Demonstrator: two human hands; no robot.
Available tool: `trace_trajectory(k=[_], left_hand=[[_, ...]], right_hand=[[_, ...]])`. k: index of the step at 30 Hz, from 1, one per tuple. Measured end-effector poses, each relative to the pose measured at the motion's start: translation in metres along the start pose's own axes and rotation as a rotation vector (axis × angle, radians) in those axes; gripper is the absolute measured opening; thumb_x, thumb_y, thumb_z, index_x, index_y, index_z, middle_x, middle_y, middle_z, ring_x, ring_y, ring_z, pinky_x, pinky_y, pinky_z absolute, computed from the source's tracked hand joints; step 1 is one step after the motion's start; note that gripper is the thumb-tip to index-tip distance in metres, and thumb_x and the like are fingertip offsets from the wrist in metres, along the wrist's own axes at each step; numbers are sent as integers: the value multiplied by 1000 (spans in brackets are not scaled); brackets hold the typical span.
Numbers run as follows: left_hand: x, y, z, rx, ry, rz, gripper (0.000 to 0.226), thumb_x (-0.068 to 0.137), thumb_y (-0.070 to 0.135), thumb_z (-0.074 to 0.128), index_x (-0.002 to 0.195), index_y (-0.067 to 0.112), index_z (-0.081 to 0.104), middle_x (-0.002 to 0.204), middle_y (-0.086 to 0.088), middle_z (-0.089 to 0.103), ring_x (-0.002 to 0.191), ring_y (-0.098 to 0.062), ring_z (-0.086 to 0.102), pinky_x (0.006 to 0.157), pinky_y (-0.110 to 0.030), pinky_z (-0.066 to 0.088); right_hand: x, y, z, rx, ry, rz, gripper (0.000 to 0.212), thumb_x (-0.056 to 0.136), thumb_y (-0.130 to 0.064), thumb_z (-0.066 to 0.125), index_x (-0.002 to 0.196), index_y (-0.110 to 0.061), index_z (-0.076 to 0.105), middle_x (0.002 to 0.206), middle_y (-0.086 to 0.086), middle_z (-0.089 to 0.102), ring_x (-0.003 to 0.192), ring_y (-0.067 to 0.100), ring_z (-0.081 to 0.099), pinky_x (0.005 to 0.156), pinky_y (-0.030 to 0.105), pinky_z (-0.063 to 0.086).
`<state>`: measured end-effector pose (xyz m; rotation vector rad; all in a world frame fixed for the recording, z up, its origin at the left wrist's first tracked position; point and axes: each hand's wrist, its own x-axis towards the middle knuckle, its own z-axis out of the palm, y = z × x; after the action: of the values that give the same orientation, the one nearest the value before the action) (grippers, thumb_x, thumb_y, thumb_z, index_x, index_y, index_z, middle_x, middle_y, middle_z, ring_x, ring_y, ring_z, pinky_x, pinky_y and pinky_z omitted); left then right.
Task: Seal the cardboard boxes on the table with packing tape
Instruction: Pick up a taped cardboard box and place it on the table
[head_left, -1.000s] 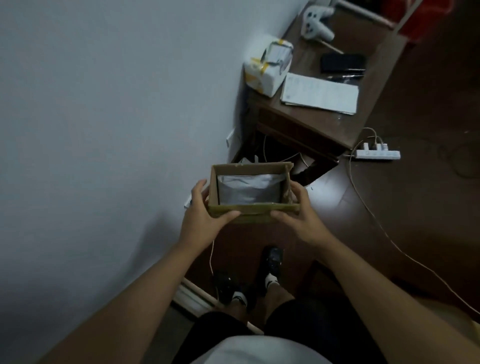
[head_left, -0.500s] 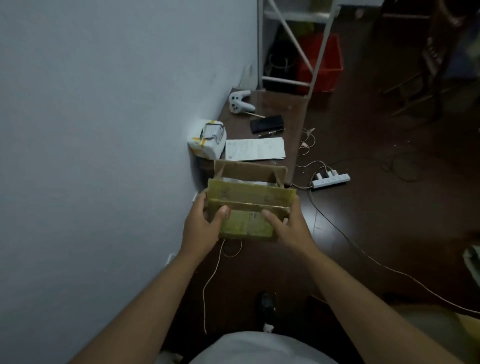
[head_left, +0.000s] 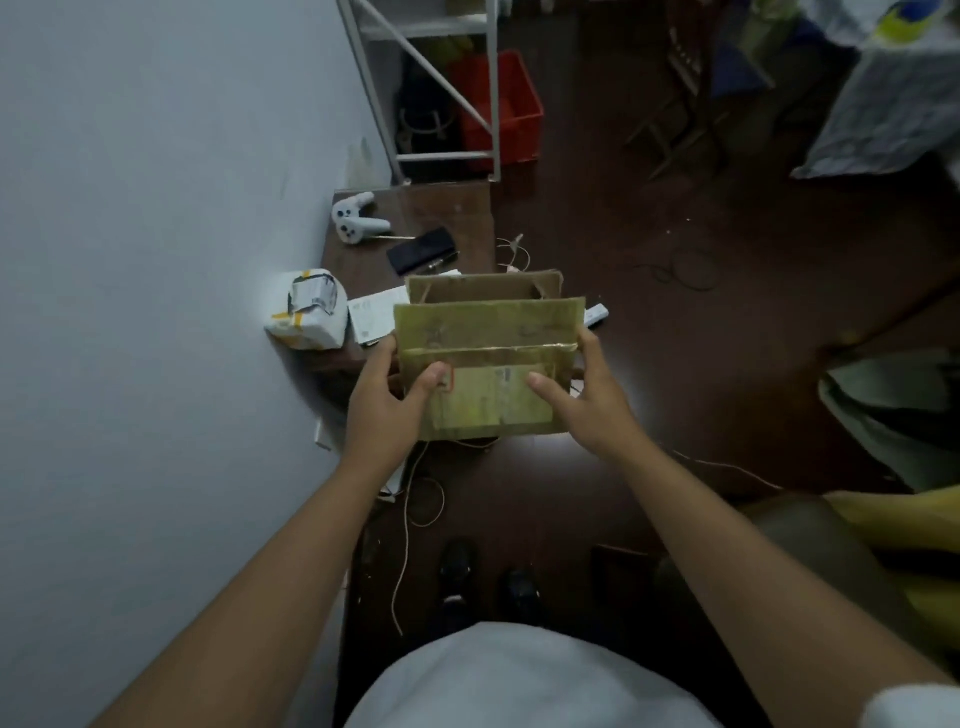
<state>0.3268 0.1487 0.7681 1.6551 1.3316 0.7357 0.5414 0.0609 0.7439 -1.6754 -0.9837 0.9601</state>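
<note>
- Cardboard box (head_left: 488, 364): small, brown, yellowed old tape on its near face (a worn label too), flaps standing open, held up above the floor.

Box (head_left: 488, 358) between hands, before table (head_left: 447, 213)

Dark wood surface (head_left: 457, 208), upper-centre of frame, w/ white controller (head_left: 353, 221), black phone (head_left: 422, 250), taped white parcel (head_left: 307, 309), paper sheet (head_left: 371, 317).
</note>
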Motion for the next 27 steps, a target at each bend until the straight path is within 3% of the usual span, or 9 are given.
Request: trace_trajectory(k=[2,6,9,13,16,21,27], left_hand=[[12,-4,2,5,-45,18,37,91,38,67,125,36,54,118,13,63,109,-2,57,95,-36,51],[36,-12,9,-16,-143,18,28,90,35,69,115,40,57,117,11,65,105,3,58,95,-35,51],[54,-17,14,-29,-213,35,27,90,37,69,114,40,57,117,11,65,105,4,58,97,-34,50],[81,-22,21,-44,-288,62,36,85,49,67,118,38,57,122,8,63,113,-8,59,98,-42,49],[103,-18,33,-50,-352,89,39,83,52,68,119,44,55,123,8,62,114,-9,59,98,-41,50],[129,12,65,-74,-471,143,42,89,36,70,127,31,55,125,6,61,112,-5,59,95,-34,52],[160,59,123,-66,-527,223,41,87,31,73,123,36,55,115,11,65,101,3,61,93,-36,53]], right_hand=[[2,2,-3,-9,35,7,64,91,-22,72,143,-31,37,132,-2,54,99,-18,56,76,5,47],[9,9,-4,-50,107,64,60,89,-33,73,141,-33,41,128,-13,56,110,4,59,91,40,56],[14,9,0,-39,155,109,56,88,-38,72,136,-38,43,125,-14,59,112,12,61,91,50,56],[22,7,2,-34,221,143,50,92,-30,70,133,-39,42,126,-9,57,115,10,59,94,50,55],[27,9,-3,-44,291,170,52,91,-35,71,135,-38,43,132,-4,56,117,12,59,96,50,55],[35,7,-30,-53,426,188,57,78,-57,67,130,-47,42,129,-9,59,120,13,57,100,51,51],[56,19,-83,16,536,175,55,83,-51,68,132,-43,43,131,-8,59,120,11,58,102,48,50]])
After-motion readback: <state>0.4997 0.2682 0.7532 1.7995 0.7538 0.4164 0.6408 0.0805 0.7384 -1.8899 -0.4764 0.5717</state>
